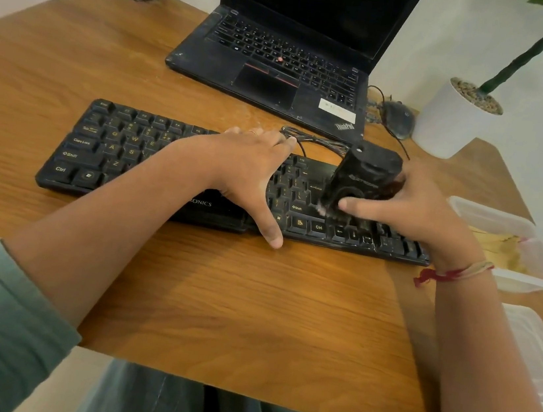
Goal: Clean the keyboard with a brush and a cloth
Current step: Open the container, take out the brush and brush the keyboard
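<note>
Black plastic corded keyboard [112, 146]: lies mid wooden counter [250, 306], parallel to the near edge. Probably light, rigid and apt to slide.
Your left hand [247, 171] pins it, fingers spread straight.
Your right hand [411, 210] has its fingers clamped round the stubby black brush [360, 179], at the barrel.

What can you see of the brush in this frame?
The brush is a chunky black block, plastic by its look, with a small round hole on top and a faint grey mark on its side. Pale bristles show at its lower end, blurred, on the keyboard keys by the right Shift. It stands tilted. The right hand grips it.
</note>
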The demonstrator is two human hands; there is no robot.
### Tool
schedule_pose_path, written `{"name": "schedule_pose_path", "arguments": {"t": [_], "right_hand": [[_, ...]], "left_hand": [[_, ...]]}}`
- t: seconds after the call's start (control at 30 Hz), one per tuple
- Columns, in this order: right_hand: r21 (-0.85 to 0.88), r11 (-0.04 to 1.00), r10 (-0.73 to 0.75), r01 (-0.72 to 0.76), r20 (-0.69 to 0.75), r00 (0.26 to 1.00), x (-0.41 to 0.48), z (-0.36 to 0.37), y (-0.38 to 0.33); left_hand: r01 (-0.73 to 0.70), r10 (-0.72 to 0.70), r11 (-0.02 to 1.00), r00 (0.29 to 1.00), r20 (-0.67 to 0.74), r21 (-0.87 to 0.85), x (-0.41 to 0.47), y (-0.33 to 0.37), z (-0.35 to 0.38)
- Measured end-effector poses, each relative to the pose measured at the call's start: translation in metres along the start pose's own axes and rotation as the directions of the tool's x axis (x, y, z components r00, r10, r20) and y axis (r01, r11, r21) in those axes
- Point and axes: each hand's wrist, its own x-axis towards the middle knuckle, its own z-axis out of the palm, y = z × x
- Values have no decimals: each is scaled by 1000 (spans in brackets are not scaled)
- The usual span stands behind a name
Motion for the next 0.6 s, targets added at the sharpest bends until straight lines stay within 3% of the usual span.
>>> {"name": "schedule_pose_path", "arguments": {"t": [0.07,0.17,0.23,0.3,0.37,0.53,0.6], "right_hand": [[-83,994,61,-76,-171,983,6,4,5],[-174,982,5,-71,-356,935,10,8,8],[-82,996,10,-39,-329,944,7,6,7],[50,998,55,-46,-180,982,3,4,4],[41,996,82,-79,-83,993,4,3,4],[-209,974,11,-81,-315,949,19,5,4],[-211,975,6,-75,-308,951,18,2,2]], "left_hand": [[3,-3,1000,1000,9,-10,-1,0,-1],[8,-7,1000,1000,15,-23,-1,0,-1],[4,-4,1000,1000,12,-26,-1,0,-1],[0,0,1000,1000,6,-28,-1,-1,0],[-2,2,1000,1000,2,-31,0,-3,1],[-7,7,999,1000,4,-34,1,-3,0],[-5,5,999,1000,-1,-36,1,-3,1]]}}
